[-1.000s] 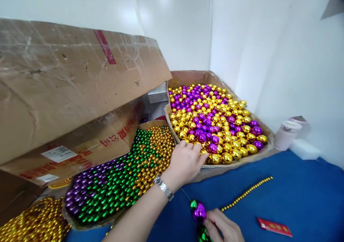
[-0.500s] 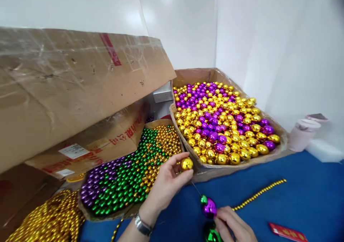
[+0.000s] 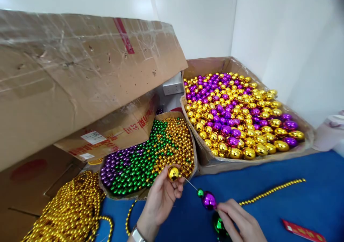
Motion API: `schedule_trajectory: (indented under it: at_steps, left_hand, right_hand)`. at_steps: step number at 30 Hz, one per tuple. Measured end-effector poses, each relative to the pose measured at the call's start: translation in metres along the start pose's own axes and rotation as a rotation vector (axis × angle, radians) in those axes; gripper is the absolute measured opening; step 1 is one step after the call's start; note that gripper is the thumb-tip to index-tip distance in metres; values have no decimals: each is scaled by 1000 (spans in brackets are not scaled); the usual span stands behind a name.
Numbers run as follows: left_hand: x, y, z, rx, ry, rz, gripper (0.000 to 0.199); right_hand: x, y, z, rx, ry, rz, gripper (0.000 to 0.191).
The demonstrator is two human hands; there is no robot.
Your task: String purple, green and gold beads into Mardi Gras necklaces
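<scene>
My left hand [image 3: 163, 199] is closed around a large gold bead [image 3: 173, 174], palm turned upward, with a wristband [image 3: 138, 236] below it. From beside that bead a thin stiff wire [image 3: 191, 184] runs down to a small green bead [image 3: 200, 193] and a large purple bead [image 3: 209, 200]. My right hand [image 3: 240, 222] pinches the bead strand just past the purple bead. Under those fingers hangs a large green bead [image 3: 219, 223], partly hidden by the hand. Whether the wire passes through the gold bead I cannot tell.
A carton [image 3: 199, 156] of large gold and purple beads stands at the back right. Left of it, another box [image 3: 195, 141] holds small purple, green and gold beads under a cardboard flap [image 3: 107, 63]. Gold bead strings [image 3: 72, 206] pile at left. A red packet [image 3: 303, 230] lies on the blue table [image 3: 268, 213].
The view has shifted, so the boxes sit farther right. My left hand has turned palm-up, bringing the gold bead to the wire's upper end. The right hand keeps its pinch.
</scene>
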State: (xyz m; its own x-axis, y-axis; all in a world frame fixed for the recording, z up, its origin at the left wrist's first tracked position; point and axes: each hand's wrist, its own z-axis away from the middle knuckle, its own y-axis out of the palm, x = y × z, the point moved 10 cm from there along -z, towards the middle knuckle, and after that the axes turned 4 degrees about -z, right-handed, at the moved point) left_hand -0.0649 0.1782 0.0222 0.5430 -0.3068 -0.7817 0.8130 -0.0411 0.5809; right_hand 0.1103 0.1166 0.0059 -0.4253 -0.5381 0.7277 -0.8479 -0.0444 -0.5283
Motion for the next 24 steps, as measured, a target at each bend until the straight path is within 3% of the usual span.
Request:
schedule_trajectory:
  at_steps: [8, 15, 18, 24]
  left_hand:
    - [-3, 2, 1, -25, 53, -142, 35]
    - [0, 10, 10, -14, 141, -522, 33]
    - [5, 16, 15, 48, 178, -546, 39]
    - [10, 13, 16, 40, 153, -459, 39]
  right_hand:
    - [-5, 8, 0, 64, 11, 36, 19]
    - [-7, 14, -2, 68, 21, 40, 17]
    - [-8, 14, -1, 53, 18, 37, 15]
    - [-10, 16, 1, 61, 8, 23, 15]
